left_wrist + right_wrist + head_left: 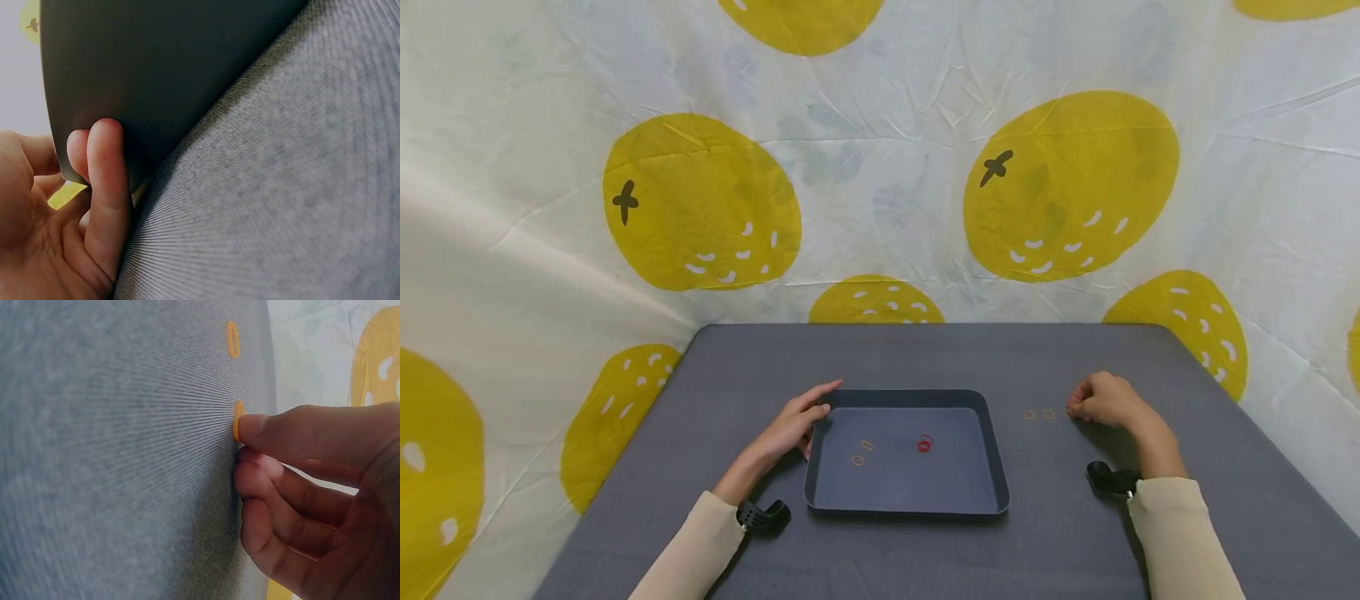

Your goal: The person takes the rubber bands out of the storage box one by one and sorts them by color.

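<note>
My left hand (790,427) grips the far left corner of a dark grey tray (910,510), with the thumb at its rim. Fingers (107,162) of that hand press the tray's outer wall (156,56) in the left wrist view. Red rubber bands (924,446) lie in the tray, right of two orange rubber bands (857,460). My right hand (1105,400) is down at the table, thumb and curled fingers close together. Its thumb overlaps one orange rubber band (237,422) in the right wrist view; another orange band (233,339) lies beyond. I cannot tell whether its fingertips hold a band.
A grey cloth covers the table (910,558). Behind it hangs a pale curtain (880,167) printed with large yellow fruit. Both wrists carry black camera bands (765,517) below cream sleeves.
</note>
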